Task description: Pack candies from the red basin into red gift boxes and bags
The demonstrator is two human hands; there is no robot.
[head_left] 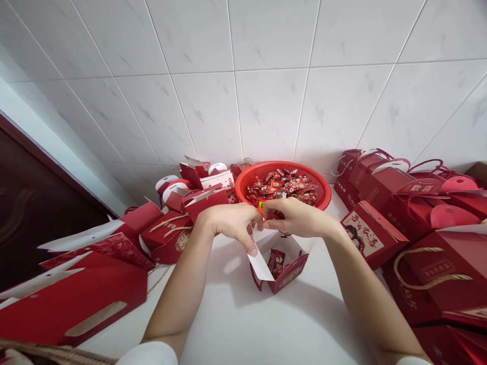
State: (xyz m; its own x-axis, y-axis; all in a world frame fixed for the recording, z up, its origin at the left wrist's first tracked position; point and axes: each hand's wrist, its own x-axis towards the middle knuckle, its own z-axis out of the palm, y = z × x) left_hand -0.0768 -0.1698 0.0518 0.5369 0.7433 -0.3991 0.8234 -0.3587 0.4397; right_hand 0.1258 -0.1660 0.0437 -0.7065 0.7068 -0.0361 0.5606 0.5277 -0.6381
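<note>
A small red gift box (291, 274) with a white inside stands open on the white tabletop, a red-wrapped candy (276, 261) lying in it. My left hand (234, 223) is bent over the box's back left side. Its thumb rests at the corner of the raised white flap (262, 261), and the other fingers curl toward the right hand. Across from it, my right hand (299, 217) arches over the far side of the box with fingers bent inward. The fingertips of both hands nearly meet; what lies between the right fingers is hidden.
Behind the hands, a red plastic basket (327, 200) holds many wrapped candies (281, 185). Red gift boxes with rope handles crowd the left (95, 289) and the right (429, 268). A tiled wall (274, 111) rises behind the white table (243, 329).
</note>
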